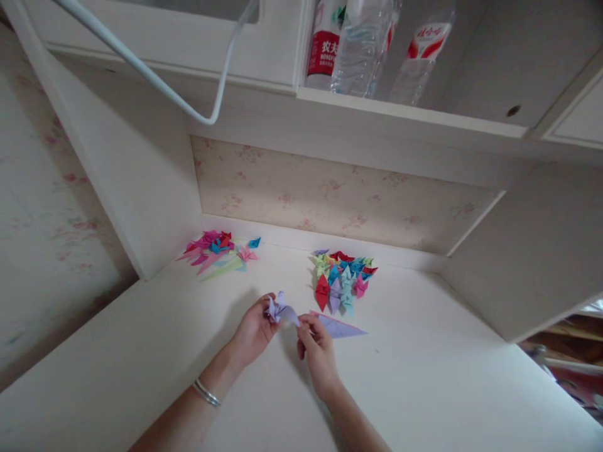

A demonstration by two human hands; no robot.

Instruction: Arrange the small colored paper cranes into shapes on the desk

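Observation:
My left hand [254,329] and my right hand [318,351] meet over the middle of the white desk [424,376], both pinched on a lavender folded paper piece [282,311]. The left fingers grip its crumpled left end, and the right fingers hold its right end. A long pointed lavender flap [342,328] sticks out to the right of my right hand, low over the desk. A silver bracelet [206,393] sits on my left wrist.
A pile of several colourful folded paper pieces [343,279] lies just behind my hands. Another pile, mostly pink and blue [217,248], lies at the back left corner. Water bottles [362,47] stand on the shelf above. A white cable [155,78] hangs at upper left.

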